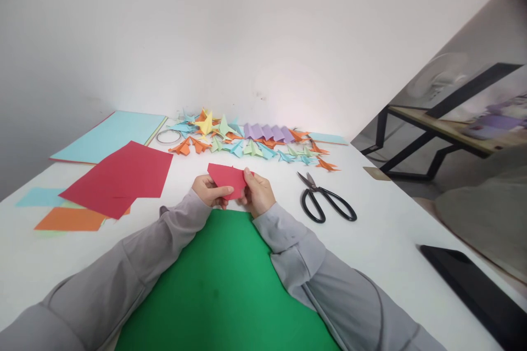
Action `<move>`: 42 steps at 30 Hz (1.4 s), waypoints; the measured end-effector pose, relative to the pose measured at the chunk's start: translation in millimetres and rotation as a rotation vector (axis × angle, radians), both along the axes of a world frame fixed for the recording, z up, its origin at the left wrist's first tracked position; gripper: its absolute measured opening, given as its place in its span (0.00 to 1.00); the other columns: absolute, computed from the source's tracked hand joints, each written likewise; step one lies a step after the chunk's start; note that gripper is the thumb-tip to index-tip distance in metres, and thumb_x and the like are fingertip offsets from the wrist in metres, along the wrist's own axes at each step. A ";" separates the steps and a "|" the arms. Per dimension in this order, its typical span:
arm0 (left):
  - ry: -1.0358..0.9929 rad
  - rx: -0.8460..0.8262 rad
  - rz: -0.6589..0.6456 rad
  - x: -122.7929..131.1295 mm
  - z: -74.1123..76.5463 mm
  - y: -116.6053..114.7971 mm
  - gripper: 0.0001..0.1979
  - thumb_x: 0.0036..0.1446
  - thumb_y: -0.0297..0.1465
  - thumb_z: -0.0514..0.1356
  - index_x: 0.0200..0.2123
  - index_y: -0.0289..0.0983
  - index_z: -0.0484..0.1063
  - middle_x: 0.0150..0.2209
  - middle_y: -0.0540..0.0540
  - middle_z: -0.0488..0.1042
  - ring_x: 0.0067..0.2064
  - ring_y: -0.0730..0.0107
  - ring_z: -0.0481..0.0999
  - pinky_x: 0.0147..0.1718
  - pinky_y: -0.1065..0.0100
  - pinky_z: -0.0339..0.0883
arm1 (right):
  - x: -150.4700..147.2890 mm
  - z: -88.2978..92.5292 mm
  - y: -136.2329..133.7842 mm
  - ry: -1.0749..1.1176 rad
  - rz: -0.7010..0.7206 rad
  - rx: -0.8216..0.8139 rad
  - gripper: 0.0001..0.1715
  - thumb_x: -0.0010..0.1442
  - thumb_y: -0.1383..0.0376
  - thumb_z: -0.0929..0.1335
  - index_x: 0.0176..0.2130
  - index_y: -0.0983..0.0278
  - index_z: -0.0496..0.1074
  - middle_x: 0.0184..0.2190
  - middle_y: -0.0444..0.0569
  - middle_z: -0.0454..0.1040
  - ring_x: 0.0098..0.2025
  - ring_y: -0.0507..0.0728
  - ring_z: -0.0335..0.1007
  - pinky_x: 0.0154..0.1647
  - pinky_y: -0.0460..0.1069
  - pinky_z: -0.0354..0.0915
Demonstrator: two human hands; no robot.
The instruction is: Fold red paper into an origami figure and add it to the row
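My left hand [209,191] and right hand [258,192] both pinch the small red paper [228,177] just beyond the green sheet [222,269], its folding seemingly unfinished, while the folded figures [252,148] behind look done.

The grey-sleeved left forearm [134,260] and right forearm [319,266] angle in from lower left and lower right, left hand [207,191] and right hand [261,193] pinching close together mid-frame.

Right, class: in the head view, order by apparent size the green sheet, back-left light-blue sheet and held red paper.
1. Green sheet, partly out of frame; nearness enlarges it.
2. Light-blue sheet.
3. Red paper, partly covered by fingers.
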State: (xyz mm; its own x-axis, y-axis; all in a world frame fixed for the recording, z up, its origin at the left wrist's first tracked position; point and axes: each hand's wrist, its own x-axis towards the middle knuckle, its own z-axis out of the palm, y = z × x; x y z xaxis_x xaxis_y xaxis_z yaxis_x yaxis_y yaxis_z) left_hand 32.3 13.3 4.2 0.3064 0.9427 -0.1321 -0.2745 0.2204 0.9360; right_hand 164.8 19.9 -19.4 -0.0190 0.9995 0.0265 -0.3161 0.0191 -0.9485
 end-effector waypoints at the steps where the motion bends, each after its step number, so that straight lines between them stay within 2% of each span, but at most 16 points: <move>1: 0.004 0.001 0.003 0.1 -0.4 0.1 0.17 0.30 0.32 0.70 0.23 0.29 0.69 0.11 0.50 0.68 0.14 0.76 0.66 0.13 0.73 0.62 | -0.1 0.0 0.0 0.003 -0.003 0.008 0.24 0.47 0.47 0.67 0.20 0.64 0.64 0.06 0.38 0.59 0.09 0.47 0.51 0.10 0.43 0.48; 4: 0.017 -0.003 0.017 0.7 -1.8 0.7 0.16 0.30 0.31 0.70 0.23 0.29 0.69 0.11 0.50 0.68 0.14 0.75 0.66 0.13 0.73 0.63 | 0.1 2.0 -1.1 0.010 -0.007 0.022 0.23 0.48 0.48 0.66 0.32 0.65 0.70 0.07 0.37 0.60 0.09 0.47 0.52 0.10 0.43 0.48; 7: 0.021 -0.002 0.020 1.3 -2.4 0.9 0.17 0.30 0.31 0.70 0.23 0.30 0.68 0.12 0.50 0.68 0.14 0.75 0.66 0.13 0.73 0.62 | 0.2 5.1 -2.7 0.001 -0.018 0.000 0.28 0.49 0.48 0.65 0.43 0.65 0.69 0.09 0.37 0.62 0.09 0.47 0.53 0.09 0.43 0.49; 14: 0.008 0.009 0.026 2.1 -0.7 -0.1 0.17 0.29 0.31 0.70 0.22 0.29 0.68 0.12 0.51 0.68 0.14 0.75 0.66 0.12 0.73 0.63 | 0.4 6.2 -3.3 0.060 0.002 0.002 0.34 0.50 0.47 0.63 0.50 0.65 0.66 0.11 0.38 0.64 0.09 0.48 0.55 0.09 0.43 0.52; 19: 0.008 0.003 0.045 2.3 -0.3 -0.6 0.16 0.29 0.31 0.70 0.21 0.29 0.68 0.11 0.51 0.67 0.13 0.75 0.66 0.12 0.73 0.63 | 2.4 10.7 -2.1 0.134 -0.052 -0.082 0.39 0.51 0.43 0.60 0.54 0.64 0.60 0.08 0.35 0.59 0.09 0.50 0.56 0.10 0.44 0.54; 22: -0.014 0.008 0.092 3.1 -2.0 0.7 0.17 0.28 0.32 0.70 0.21 0.29 0.68 0.11 0.50 0.67 0.13 0.74 0.66 0.12 0.73 0.63 | 2.6 12.0 -1.4 0.153 -0.018 -0.112 0.37 0.50 0.40 0.59 0.48 0.64 0.64 0.08 0.36 0.61 0.08 0.49 0.56 0.10 0.44 0.54; 24: -0.035 0.011 0.127 3.9 -3.5 1.8 0.18 0.27 0.32 0.71 0.21 0.29 0.68 0.11 0.50 0.68 0.13 0.75 0.67 0.12 0.73 0.63 | 1.7 10.9 -1.7 0.114 0.038 -0.084 0.33 0.48 0.40 0.61 0.35 0.65 0.68 0.08 0.39 0.63 0.08 0.48 0.55 0.10 0.44 0.52; 26: -0.044 0.016 0.152 4.8 -4.9 2.4 0.19 0.27 0.34 0.71 0.22 0.29 0.68 0.12 0.50 0.69 0.14 0.75 0.68 0.12 0.74 0.64 | 0.5 8.7 -2.6 0.024 0.102 -0.039 0.27 0.45 0.42 0.65 0.24 0.65 0.65 0.09 0.40 0.64 0.08 0.47 0.55 0.09 0.43 0.50; 27: -0.039 0.023 0.161 5.3 -5.3 2.4 0.19 0.27 0.34 0.71 0.23 0.29 0.69 0.13 0.50 0.69 0.15 0.76 0.68 0.13 0.75 0.64 | -0.1 7.5 -3.2 -0.031 0.132 -0.018 0.26 0.44 0.44 0.67 0.21 0.65 0.63 0.09 0.40 0.64 0.08 0.47 0.55 0.09 0.42 0.49; 30: 0.015 0.039 0.170 6.6 -5.7 1.2 0.19 0.30 0.37 0.70 0.23 0.29 0.70 0.13 0.49 0.70 0.15 0.75 0.69 0.13 0.74 0.64 | -1.0 4.3 -4.6 -0.145 0.172 0.014 0.25 0.43 0.46 0.69 0.20 0.65 0.63 0.08 0.39 0.64 0.08 0.46 0.55 0.09 0.41 0.48; 35: 0.062 0.044 0.102 7.4 -4.2 -0.9 0.22 0.38 0.45 0.65 0.17 0.28 0.69 0.13 0.45 0.70 0.15 0.71 0.70 0.13 0.71 0.66 | -0.8 3.2 -5.7 -0.165 0.104 0.011 0.26 0.46 0.45 0.67 0.18 0.65 0.64 0.08 0.40 0.63 0.08 0.46 0.53 0.07 0.41 0.47; 40: 0.120 0.052 0.230 6.8 -3.3 -1.1 0.19 0.36 0.41 0.67 0.19 0.30 0.68 0.12 0.47 0.70 0.13 0.72 0.68 0.13 0.71 0.65 | -1.4 7.0 -8.4 -0.172 0.033 -0.012 0.26 0.46 0.46 0.67 0.18 0.64 0.62 0.07 0.39 0.62 0.07 0.45 0.51 0.06 0.41 0.45; 42: 0.160 0.074 0.281 6.9 -2.7 -1.4 0.17 0.36 0.38 0.67 0.19 0.30 0.67 0.12 0.49 0.69 0.12 0.74 0.67 0.12 0.72 0.64 | -1.7 8.2 -9.2 -0.176 0.047 -0.021 0.26 0.46 0.46 0.67 0.18 0.64 0.62 0.07 0.39 0.63 0.07 0.46 0.52 0.07 0.41 0.46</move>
State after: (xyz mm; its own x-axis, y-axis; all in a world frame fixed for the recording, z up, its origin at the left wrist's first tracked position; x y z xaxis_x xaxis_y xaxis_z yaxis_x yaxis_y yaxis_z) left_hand 39.2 11.8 1.5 0.0141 0.9962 -0.0859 -0.1632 0.0870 0.9827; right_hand 163.1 10.7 -11.2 -0.0683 0.9977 -0.0026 -0.1450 -0.0126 -0.9894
